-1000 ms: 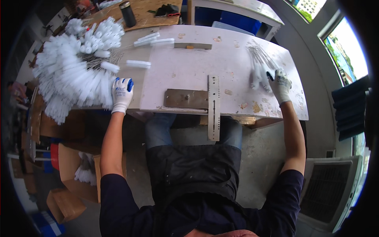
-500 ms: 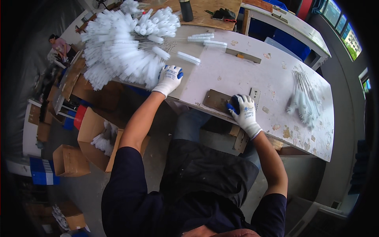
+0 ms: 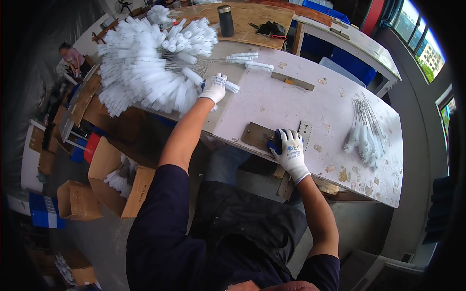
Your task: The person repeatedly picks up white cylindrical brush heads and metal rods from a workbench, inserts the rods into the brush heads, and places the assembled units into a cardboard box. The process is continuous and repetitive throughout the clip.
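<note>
My left hand [image 3: 213,89], in a white glove with blue palm, is closed over the near part of a white bristle tube brush [image 3: 233,88]; the fingertips are partly hidden. Beside it rises a big heap of similar white brushes [image 3: 145,72] with thin wire stems. At the table's near edge, my right hand [image 3: 291,151], gloved alike, rests with fingers spread against the right end of a dark flat metal block [image 3: 256,136]. A small pin stands by its thumb. Just beyond that hand lies a perforated metal strip [image 3: 305,130].
Several loose brushes [image 3: 250,60] and a metal bar [image 3: 292,81] lie farther back. A bundle of brushes [image 3: 365,133] is at right. A dark tumbler [image 3: 225,21] stands on the wooden board behind. Cardboard boxes [image 3: 77,201] sit on the floor at left, where another person [image 3: 73,60] is.
My left hand has moved from the heap's edge forward and right onto the loose brush. My right hand stays at the metal block. The whole view has shifted slightly.
</note>
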A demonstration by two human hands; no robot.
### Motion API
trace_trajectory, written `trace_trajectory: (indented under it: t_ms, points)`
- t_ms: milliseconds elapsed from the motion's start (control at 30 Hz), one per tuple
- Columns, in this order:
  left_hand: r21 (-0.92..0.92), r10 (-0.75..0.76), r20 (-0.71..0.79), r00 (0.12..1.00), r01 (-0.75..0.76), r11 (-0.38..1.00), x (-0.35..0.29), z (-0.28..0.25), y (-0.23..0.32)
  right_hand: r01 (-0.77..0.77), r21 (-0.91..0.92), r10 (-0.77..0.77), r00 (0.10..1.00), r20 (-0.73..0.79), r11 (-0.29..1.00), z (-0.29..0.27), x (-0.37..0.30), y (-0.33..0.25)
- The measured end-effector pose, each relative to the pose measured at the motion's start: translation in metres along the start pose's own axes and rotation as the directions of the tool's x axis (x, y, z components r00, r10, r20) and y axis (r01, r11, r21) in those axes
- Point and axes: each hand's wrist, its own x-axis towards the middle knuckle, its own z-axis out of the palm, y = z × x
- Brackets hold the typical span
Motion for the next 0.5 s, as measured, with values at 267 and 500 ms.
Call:
trace_trajectory:
  t_ms: [267,500]
  points:
    - [-0.058,0.392,-0.409,0.824,-0.453,0.890,-0.076,-0.015,0.081,0.036,0.156,-0.018,0.993,-0.114,0.987,-0.003,-0.006,0.013]
    - [-0.123,0.477,-0.515,0.712,-0.612,0.781,-0.110,0.008,0.139,0.118,0.167,-0.096,0.986,-0.135,0.979,-0.005,-0.011,0.015]
